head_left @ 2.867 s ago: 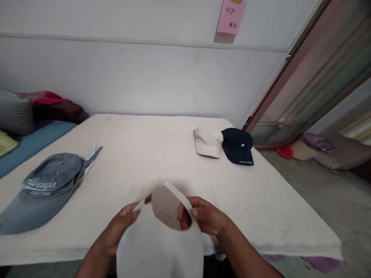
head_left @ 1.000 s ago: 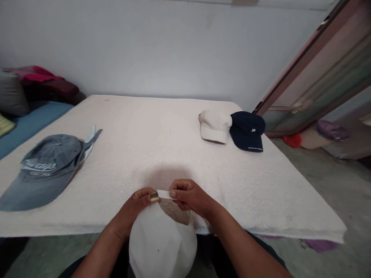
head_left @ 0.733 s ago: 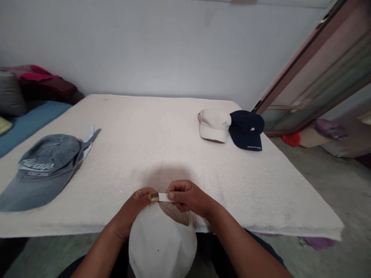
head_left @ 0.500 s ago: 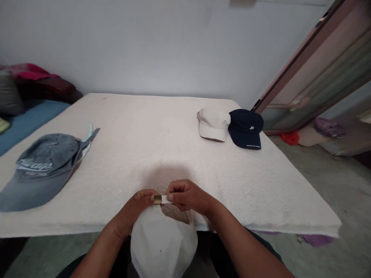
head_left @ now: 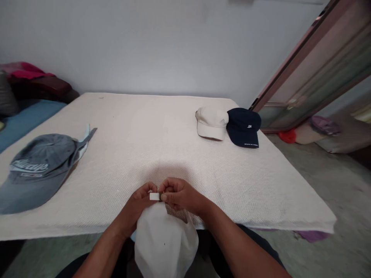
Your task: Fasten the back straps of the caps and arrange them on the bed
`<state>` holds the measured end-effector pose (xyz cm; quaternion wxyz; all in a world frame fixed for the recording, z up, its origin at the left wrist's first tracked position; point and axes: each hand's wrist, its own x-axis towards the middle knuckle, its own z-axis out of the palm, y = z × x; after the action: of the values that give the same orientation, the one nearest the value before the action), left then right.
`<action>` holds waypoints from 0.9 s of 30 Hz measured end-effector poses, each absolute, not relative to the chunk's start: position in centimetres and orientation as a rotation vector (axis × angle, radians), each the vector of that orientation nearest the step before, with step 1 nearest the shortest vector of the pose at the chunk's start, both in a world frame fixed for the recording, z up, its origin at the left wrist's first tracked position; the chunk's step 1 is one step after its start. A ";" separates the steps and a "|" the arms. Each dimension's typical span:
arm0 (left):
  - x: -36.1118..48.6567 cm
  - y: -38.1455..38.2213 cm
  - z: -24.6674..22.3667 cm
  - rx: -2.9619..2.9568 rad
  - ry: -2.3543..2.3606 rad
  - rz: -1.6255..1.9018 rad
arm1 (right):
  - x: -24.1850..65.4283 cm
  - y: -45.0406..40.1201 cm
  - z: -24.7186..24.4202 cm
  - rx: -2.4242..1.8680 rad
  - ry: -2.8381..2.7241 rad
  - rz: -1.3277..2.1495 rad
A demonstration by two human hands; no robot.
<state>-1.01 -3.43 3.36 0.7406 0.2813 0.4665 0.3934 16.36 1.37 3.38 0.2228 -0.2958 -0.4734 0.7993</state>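
A white cap (head_left: 165, 243) hangs at the table's front edge, crown toward me and back opening facing the table. Its white strap (head_left: 154, 196) stretches between my two hands. My left hand (head_left: 139, 200) is closed on the strap side of the cap, its fingertips partly behind the strap. With thumb and fingers, my right hand (head_left: 181, 196) pinches the strap at its small brass-coloured buckle (head_left: 160, 196), which the thumb mostly covers. The cap's brim is out of sight.
A grey cap (head_left: 43, 166) with white lettering lies at the left, its straps loose. A cream cap (head_left: 212, 123) and a navy cap (head_left: 243, 127) sit touching at the back right. A white textured cloth (head_left: 139, 135) covers the table, which meets a wall.
My right hand has moved left along the strap onto the buckle. White strap now shows left of the buckle, where earlier it lay to the right. The view has shifted slightly.
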 end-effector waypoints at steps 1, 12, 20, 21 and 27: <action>-1.2 -3.5 3.2 0.592 0.997 0.873 | 16.5 1.5 3.3 -0.829 -1.319 2.197; -2.0 -3.5 2.8 0.610 0.992 0.871 | 17.1 1.6 3.0 -0.818 -1.398 2.149; -2.6 -3.3 2.8 0.539 0.958 0.993 | 18.3 2.1 3.6 -0.962 -1.412 2.235; -2.6 -3.3 2.7 0.551 0.955 0.982 | 18.3 2.1 3.6 -0.961 -1.404 2.227; -2.2 -3.5 2.7 0.637 1.052 0.885 | 17.9 1.9 3.0 -0.826 -1.312 2.251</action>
<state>-2.24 -3.47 2.69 0.7266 0.2890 0.4769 0.4014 17.91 1.93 3.02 0.2029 -0.2960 -0.4700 0.8064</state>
